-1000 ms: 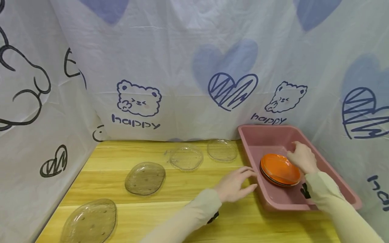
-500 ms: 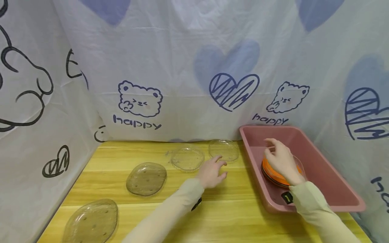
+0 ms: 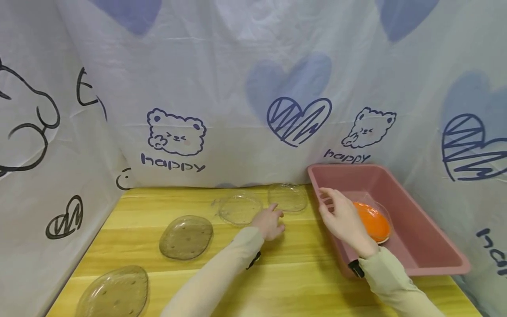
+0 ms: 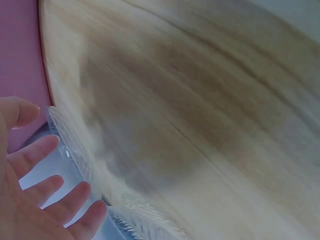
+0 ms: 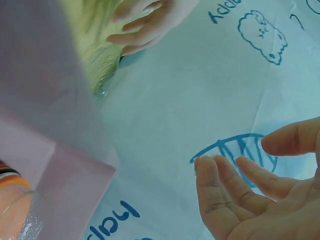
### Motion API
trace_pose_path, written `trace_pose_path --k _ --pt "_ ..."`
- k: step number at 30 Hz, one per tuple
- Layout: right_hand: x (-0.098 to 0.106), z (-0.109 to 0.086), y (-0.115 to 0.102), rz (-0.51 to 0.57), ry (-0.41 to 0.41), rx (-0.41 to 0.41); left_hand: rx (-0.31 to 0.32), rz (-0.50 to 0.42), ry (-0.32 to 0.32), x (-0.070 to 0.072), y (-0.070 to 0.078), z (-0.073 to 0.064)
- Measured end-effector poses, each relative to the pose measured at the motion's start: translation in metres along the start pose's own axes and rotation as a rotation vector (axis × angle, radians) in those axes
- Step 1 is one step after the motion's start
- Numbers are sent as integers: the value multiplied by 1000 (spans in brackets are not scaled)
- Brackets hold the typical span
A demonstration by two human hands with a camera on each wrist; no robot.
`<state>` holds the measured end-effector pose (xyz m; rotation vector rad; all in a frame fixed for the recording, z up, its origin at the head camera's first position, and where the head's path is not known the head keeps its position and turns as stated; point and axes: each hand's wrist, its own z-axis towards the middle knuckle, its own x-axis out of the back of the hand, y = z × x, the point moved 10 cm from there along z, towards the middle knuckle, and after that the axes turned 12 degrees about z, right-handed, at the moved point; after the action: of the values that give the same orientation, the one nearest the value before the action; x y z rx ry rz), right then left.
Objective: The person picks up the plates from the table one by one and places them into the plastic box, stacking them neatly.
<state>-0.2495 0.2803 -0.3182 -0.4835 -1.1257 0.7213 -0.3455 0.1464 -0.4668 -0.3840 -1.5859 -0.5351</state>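
Note:
My left hand (image 3: 269, 222) hovers over the table with its fingers spread, close to two clear plates. The nearer clear plate (image 3: 237, 208) lies by its fingertips, and another clear plate (image 3: 288, 197) lies beyond, near the tub. Fingers (image 4: 75, 205) overlap clear rims in the left wrist view; the hand holds nothing. Over the left wall of the pink tub (image 3: 420, 220) hangs my right hand (image 3: 343, 220), fingers loosely bent around nothing. Inside the tub, a clear plate (image 3: 386, 209) sits on top of an orange plate (image 3: 372, 222), partly hidden by that hand.
Two brownish see-through plates, one mid-left (image 3: 186, 237) and one at the front left (image 3: 115, 293), lie on the wooden table (image 3: 293, 281). A white printed cloth (image 3: 237, 110) encloses the back and sides. The tub stands at the table's right side.
My right hand has moved left from inside the tub to above its left wall. The left hand has shifted left and away from the tub, toward the clear plates.

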Motion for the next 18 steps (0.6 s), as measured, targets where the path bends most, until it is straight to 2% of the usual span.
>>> trace_pose_path --k 11,18 --pt "-13 -10 -7 19 -20 -22 6 41 -34 -17 -3 14" --pt "-14 -15 -13 25 -17 -19 -2 46 -25 -20 -2 15"
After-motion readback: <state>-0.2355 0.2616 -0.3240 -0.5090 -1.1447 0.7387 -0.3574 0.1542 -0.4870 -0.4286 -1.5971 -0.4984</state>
